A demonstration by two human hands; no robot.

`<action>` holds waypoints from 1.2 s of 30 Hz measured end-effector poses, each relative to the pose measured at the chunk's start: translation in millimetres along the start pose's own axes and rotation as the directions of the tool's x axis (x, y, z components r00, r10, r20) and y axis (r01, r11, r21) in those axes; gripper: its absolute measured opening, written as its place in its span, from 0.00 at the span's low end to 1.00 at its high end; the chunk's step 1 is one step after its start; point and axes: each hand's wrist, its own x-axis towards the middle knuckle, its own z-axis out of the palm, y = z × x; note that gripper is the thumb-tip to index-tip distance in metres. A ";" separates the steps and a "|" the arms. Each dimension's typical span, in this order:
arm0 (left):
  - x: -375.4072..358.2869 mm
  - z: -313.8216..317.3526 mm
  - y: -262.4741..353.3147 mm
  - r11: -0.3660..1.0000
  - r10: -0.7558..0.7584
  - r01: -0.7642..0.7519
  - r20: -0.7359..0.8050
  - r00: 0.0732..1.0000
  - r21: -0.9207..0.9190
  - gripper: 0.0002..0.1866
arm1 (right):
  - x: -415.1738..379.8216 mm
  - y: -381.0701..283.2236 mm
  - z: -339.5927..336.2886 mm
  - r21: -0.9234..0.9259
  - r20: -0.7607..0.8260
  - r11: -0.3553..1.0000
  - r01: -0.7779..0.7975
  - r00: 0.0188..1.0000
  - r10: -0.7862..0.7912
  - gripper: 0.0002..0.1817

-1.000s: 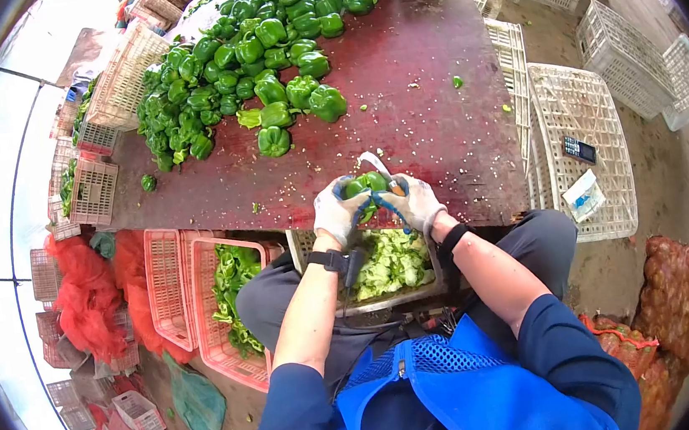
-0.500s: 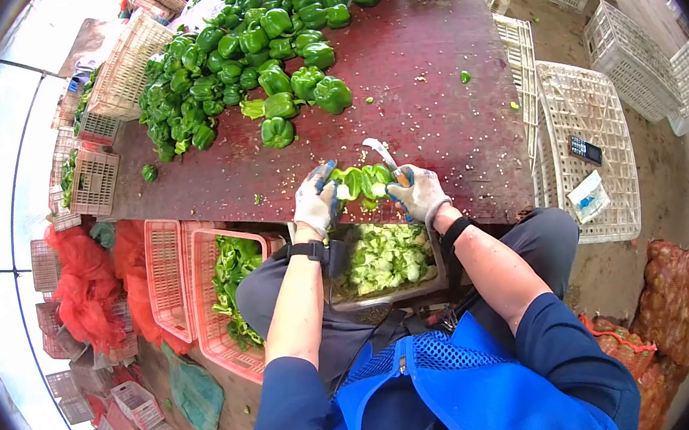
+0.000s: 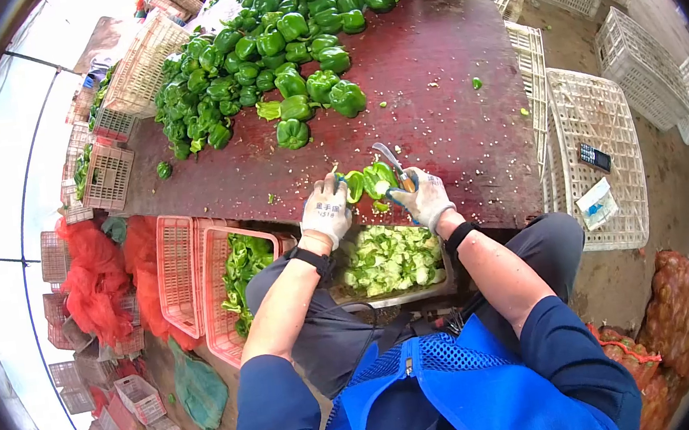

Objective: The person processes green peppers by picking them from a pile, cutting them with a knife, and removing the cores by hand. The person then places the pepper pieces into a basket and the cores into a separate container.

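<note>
My left hand [image 3: 326, 210], in a white glove with lettering on its back, is closed on an opened green pepper piece [image 3: 354, 186] at the table's near edge. My right hand [image 3: 424, 199], also gloved, grips a small curved knife [image 3: 390, 156], whose blade points up and away from me. Close against its fingers is another cut pepper piece [image 3: 378, 179] with its pale inside showing. Below both hands, a metal tray [image 3: 387, 300] holds pale green pepper cores [image 3: 393, 258]. A large heap of whole green peppers [image 3: 285, 45] lies farther up the table.
The dark red table [image 3: 435, 113] is strewn with seeds. To my left stands a pink crate [image 3: 216, 291] holding cut green peppers. At right, a white crate [image 3: 622, 215] bears a phone [image 3: 595, 157] and a packet [image 3: 597, 204]. Full net sacks [image 3: 681, 297] stand at lower right.
My left hand has turned so the back of its glove faces up. The pepper pieces sit farther apart between my hands. The whole view has shifted slightly.
</note>
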 end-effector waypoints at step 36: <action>4.0 -18.5 19.5 -0.066 0.065 0.405 0.401 0.914 -0.912 0.16 | 3.5 -1.9 2.3 0.393 0.221 0.890 -0.231 0.963 0.152 0.17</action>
